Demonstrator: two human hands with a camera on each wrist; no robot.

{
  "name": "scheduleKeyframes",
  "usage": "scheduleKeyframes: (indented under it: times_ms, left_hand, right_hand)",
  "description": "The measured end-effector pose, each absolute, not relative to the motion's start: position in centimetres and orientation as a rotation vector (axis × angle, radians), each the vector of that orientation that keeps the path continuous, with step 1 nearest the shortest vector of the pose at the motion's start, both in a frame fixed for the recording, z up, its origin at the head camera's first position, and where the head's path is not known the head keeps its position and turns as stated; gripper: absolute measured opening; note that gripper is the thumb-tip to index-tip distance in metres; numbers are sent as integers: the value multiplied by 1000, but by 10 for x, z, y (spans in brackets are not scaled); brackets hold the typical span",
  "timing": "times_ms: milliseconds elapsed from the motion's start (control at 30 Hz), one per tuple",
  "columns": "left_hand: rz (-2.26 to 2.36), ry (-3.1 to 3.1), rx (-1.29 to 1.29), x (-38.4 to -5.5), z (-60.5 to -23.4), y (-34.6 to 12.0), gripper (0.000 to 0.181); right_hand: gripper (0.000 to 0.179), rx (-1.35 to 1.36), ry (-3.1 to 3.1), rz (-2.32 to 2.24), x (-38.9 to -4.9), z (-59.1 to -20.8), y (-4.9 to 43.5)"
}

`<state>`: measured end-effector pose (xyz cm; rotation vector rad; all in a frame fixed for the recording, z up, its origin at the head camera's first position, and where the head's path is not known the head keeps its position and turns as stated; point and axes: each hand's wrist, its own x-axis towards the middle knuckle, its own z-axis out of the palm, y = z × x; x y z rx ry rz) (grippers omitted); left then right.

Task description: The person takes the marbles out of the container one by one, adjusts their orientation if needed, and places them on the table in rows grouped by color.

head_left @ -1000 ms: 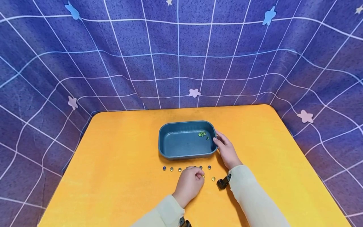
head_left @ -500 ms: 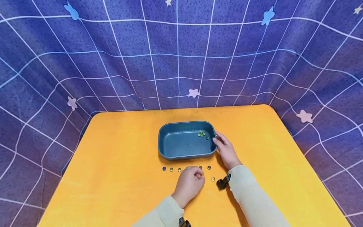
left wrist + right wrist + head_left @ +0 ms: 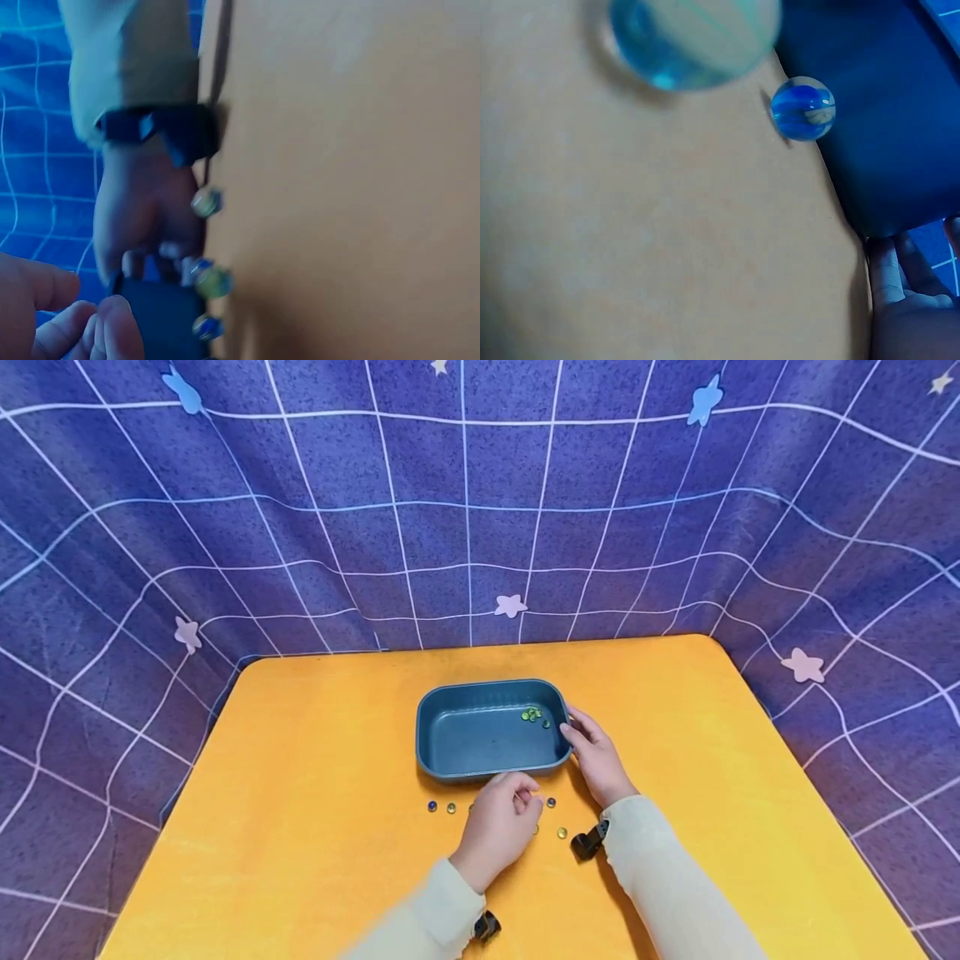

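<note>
A dark teal plastic box (image 3: 465, 743) stands on the table with several green marbles (image 3: 531, 714) in its right end. My right hand (image 3: 600, 764) grips the box's right wall, thumb over the rim and fingers outside. Just in front of the box is my left hand (image 3: 497, 827), fingers loosely bent with a gap between thumb and forefinger. No marble shows between its fingers (image 3: 120, 322) in the left wrist view. It hides part of the marble row, where a blue marble (image 3: 432, 807) and a clear marble (image 3: 452, 808) show at the left.
Right of the left hand lie another blue marble (image 3: 551, 802) and a yellowish marble (image 3: 562, 832). The orange-covered table (image 3: 322, 793) is bounded by a blue grid-patterned curtain (image 3: 420, 543) with star shapes at the back and sides.
My left hand has lifted away from the yellow marble it was at and moved forward toward the box's front wall, its thumb and forefinger now further apart. The right hand keeps its grip.
</note>
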<state>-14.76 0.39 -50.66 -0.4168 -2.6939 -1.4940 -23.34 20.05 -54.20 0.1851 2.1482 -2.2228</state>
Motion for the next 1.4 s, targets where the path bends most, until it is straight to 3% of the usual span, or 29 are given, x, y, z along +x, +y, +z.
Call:
scheduleKeyframes:
  times_ms: [500, 1400]
  left_hand:
    - [-1473, -2550, -493, -200, -482, 14, 12]
    - [-1249, -2876, -357, -258, -490, 41, 31]
  right_hand:
    - [48, 138, 2157, -2224, -235, -544, 202]
    - [51, 138, 2175, -2185, -236, -545, 205]
